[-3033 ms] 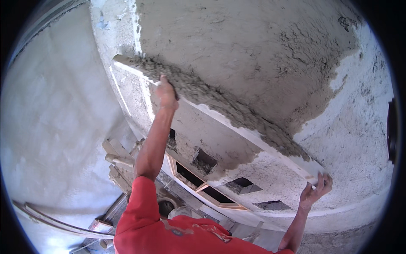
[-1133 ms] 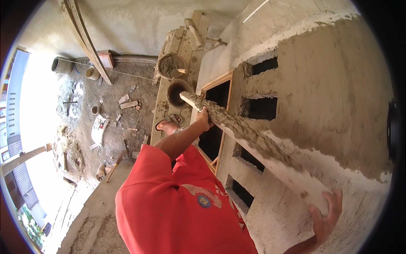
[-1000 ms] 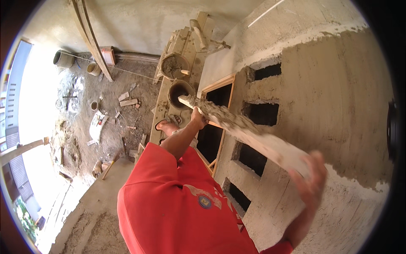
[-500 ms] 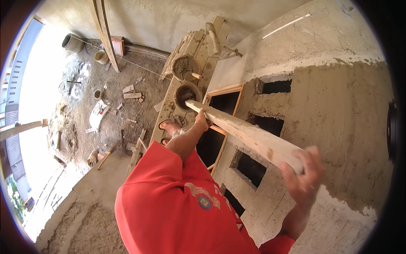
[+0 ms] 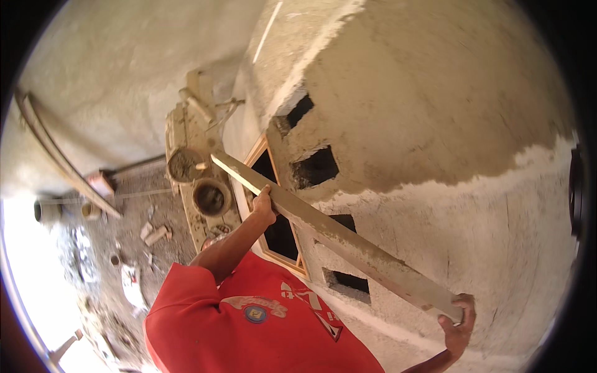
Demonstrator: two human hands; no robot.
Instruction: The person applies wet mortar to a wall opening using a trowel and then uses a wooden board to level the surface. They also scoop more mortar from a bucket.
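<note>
A long wooden straightedge board point(image 5: 354, 245) slants across the wall, its narrow edge smeared with mortar. Around its upper-left part my left hand point(image 5: 264, 206) is closed, some way in from the tip. My right hand point(image 5: 458, 323) grips the lower-right end, fingers wrapped over it. Behind the board, the upper wall carries a darker coat of damp plaster point(image 5: 435, 112) with a ragged lower edge. Paler, rough wall point(image 5: 497, 248) lies below that edge. Whether the board touches the wall I cannot tell.
Planks point(image 5: 193, 221) at left hold two mortar buckets, the nearer one point(image 5: 226, 200) and the farther one point(image 5: 170, 169). A tool handle point(image 5: 201, 166) sticks out of the farther bucket. A wooden window frame point(image 5: 302, 266) and several openings point(image 5: 316, 168) break the wall. Rubble lies below.
The board has swung away from the nearer bucket toward the wall, and its mortar-smeared edge now shows. Both hands keep their hold. My view has turned right, toward the wall.
</note>
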